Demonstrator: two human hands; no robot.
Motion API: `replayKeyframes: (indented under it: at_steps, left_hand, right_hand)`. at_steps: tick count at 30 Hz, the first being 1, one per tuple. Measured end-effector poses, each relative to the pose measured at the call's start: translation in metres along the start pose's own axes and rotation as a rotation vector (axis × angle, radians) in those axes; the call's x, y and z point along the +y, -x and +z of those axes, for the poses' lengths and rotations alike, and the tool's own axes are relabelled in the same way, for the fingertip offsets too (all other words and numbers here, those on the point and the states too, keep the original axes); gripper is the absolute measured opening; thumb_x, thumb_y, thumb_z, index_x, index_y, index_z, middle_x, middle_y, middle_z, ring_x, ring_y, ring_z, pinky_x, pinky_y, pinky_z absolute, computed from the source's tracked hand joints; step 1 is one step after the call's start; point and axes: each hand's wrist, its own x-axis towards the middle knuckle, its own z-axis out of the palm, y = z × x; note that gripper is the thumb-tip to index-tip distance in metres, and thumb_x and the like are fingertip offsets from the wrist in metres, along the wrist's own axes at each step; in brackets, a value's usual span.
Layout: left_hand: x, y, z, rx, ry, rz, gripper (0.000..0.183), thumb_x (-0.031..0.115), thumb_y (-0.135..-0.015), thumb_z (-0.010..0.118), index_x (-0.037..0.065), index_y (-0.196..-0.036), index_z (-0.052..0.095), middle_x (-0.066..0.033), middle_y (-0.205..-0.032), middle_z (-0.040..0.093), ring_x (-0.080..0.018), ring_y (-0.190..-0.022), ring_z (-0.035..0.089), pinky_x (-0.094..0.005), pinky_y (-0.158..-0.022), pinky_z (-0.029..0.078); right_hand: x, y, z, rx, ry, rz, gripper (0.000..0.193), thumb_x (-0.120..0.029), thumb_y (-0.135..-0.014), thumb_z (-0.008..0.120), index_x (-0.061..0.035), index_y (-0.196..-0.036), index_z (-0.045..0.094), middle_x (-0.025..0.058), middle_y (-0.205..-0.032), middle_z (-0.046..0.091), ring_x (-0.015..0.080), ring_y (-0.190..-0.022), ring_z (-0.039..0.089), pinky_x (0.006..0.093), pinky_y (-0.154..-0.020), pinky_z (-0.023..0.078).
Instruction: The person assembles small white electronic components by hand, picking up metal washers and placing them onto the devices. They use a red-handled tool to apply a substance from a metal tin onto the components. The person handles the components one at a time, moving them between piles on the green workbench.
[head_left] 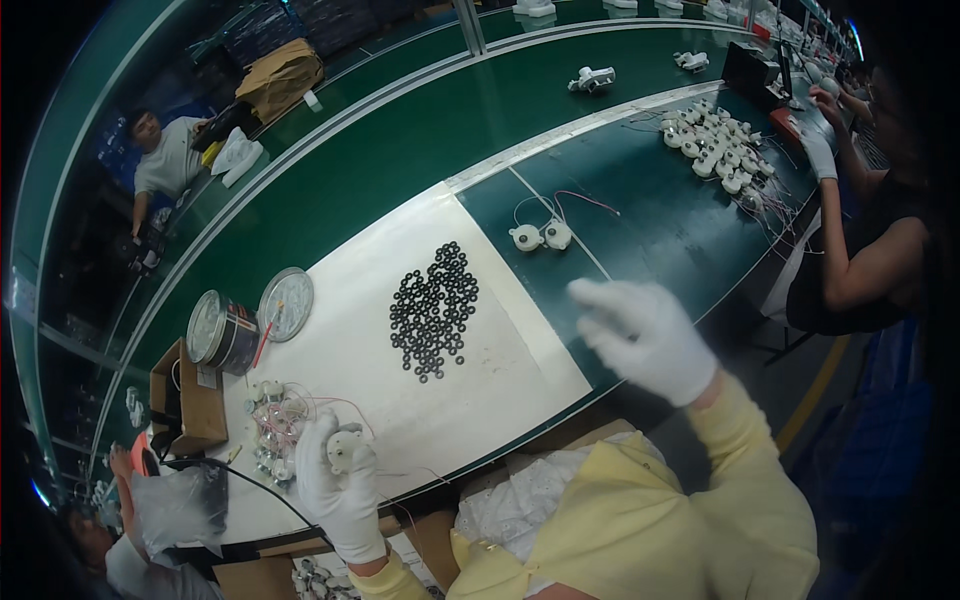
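Note:
My left hand (335,490), in a white glove, is closed around a small white round motor (345,451) at the near left of the table. Right beside it lies a heap of similar motors (277,428) with pink and white wires. My right hand (650,340), also gloved in white, hovers over the green table edge. Its fingers are stretched and a little apart, slightly blurred, and I see nothing in them. A spread of black rings (432,310) lies on the white sheet (500,345) between my hands. Beyond my right hand sit two white motors (541,236) with wires.
A tin (222,332), its lid (286,305) and a cardboard box (190,400) stand at left. Many motors (715,145) are piled at far right, near a co-worker's gloved hand (815,150). White parts (592,79) lie on the green conveyor (400,150). Other people are at left.

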Motion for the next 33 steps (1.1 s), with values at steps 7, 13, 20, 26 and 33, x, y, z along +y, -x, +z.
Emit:
replayKeyframes:
  at_steps: [7,13,20,26,33]
  left_hand:
    - [0.051,-0.006,0.054,-0.349,-0.131,0.439,0.050,0.012,-0.091,0.071,-0.006,-0.136,0.059,-0.0171,-0.093,0.067,-0.0362,-0.081,0.067,-0.0426,-0.076,0.053]
    - [0.044,0.007,0.021,-0.437,-0.234,0.428,0.051,0.006,-0.086,0.064,-0.004,-0.135,0.059,-0.0121,-0.083,0.064,-0.0324,-0.073,0.063,-0.0439,-0.070,0.050]
    - [-0.020,-0.085,-0.049,0.122,-0.836,0.417,0.037,0.013,-0.091,0.069,0.005,-0.127,0.067,-0.0125,-0.087,0.070,-0.0324,-0.077,0.065,-0.0439,-0.071,0.051]
    - [-0.094,-0.155,-0.121,-0.154,-1.213,-0.341,0.049,0.052,-0.099,0.051,0.019,-0.129,0.071,-0.0144,-0.118,0.074,-0.0322,-0.114,0.069,-0.0453,-0.096,0.052]
    - [-0.089,-0.162,-0.102,-0.332,-1.083,-0.269,0.050,0.053,-0.098,0.050,0.021,-0.127,0.074,-0.0131,-0.125,0.073,-0.0316,-0.118,0.067,-0.0425,-0.101,0.050]
  right_hand:
    - [-0.050,0.020,0.117,-0.070,-0.454,-0.326,0.077,-0.017,-0.075,0.083,-0.0031,-0.144,0.051,0.0231,-0.115,0.065,0.0396,-0.077,0.066,0.0416,-0.067,0.055]
    - [-0.057,0.035,0.101,-0.089,-1.229,0.620,0.083,-0.027,-0.092,0.081,-0.0082,-0.160,0.037,0.0110,-0.095,0.069,0.0092,-0.059,0.058,0.0199,-0.058,0.050]
    - [0.019,0.051,0.069,0.341,-1.168,0.298,0.082,-0.045,-0.086,0.084,-0.0039,-0.147,0.047,0.0014,-0.088,0.060,0.0073,-0.066,0.049,0.0201,-0.065,0.042]
    - [0.019,0.032,0.059,0.043,-1.624,0.418,0.067,-0.022,-0.099,0.068,-0.0028,-0.155,0.037,0.0006,-0.081,0.054,0.0081,-0.055,0.038,0.0220,-0.053,0.034]
    - [0.018,0.033,0.067,0.367,-1.489,0.489,0.065,-0.017,-0.100,0.064,0.0023,-0.154,0.033,0.0022,-0.074,0.050,0.0088,-0.055,0.038,0.0227,-0.052,0.033]
